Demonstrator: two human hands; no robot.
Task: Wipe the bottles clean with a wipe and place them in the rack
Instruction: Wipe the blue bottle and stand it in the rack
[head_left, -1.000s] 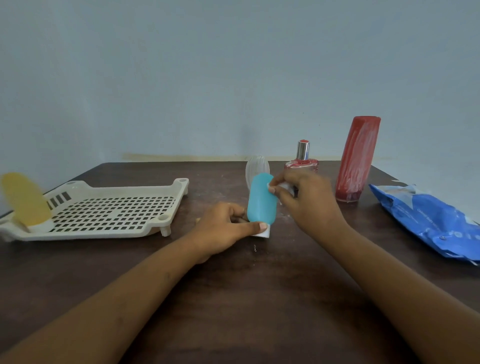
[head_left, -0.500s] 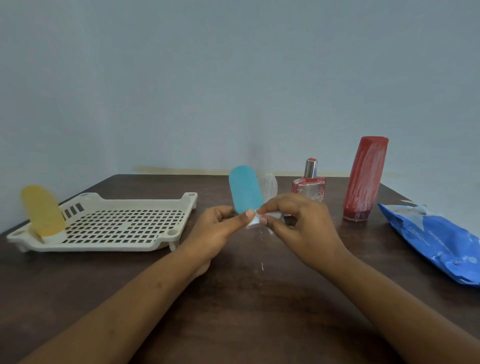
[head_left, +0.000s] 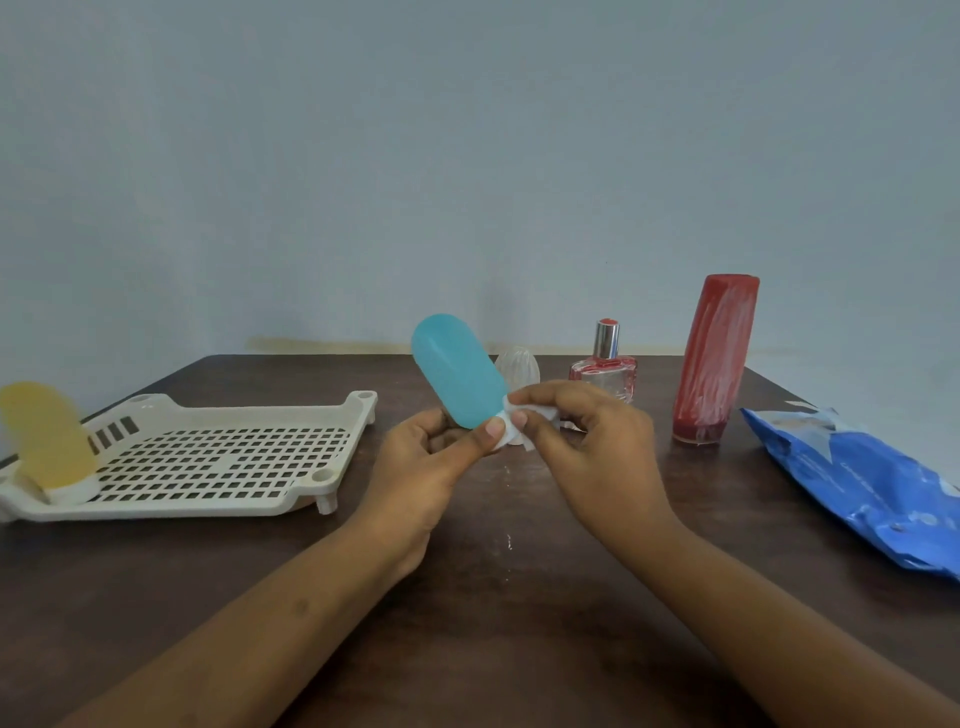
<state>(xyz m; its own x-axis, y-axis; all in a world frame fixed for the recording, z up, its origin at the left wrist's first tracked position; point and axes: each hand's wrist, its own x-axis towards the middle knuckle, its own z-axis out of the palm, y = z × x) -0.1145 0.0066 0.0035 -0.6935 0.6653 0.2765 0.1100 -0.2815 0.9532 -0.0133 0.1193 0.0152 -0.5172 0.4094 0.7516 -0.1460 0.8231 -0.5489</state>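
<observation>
Blue bottle (head_left: 457, 371) is held in the air over the bench (head_left: 493, 597) by both hands, cap end down.

The left hand (head_left: 431, 467) is curled round the bottle's lower end, thumb laid near the white cap. The right hand (head_left: 597, 447) is pinched on a white wipe (head_left: 519, 431), which is pressed against that cap. The bottle is tilted, rounded end up and to the left. Behind the hands a clear bottle (head_left: 514, 366), a perfume bottle (head_left: 605, 371) and a tall red bottle (head_left: 714, 358) are stood on the bench. A blue wipes pack (head_left: 857, 478) is laid at the right. The white rack (head_left: 223, 457) is set at the left, with a yellow bottle (head_left: 44, 434) stood cap-down in its near left corner, leaning.
</observation>
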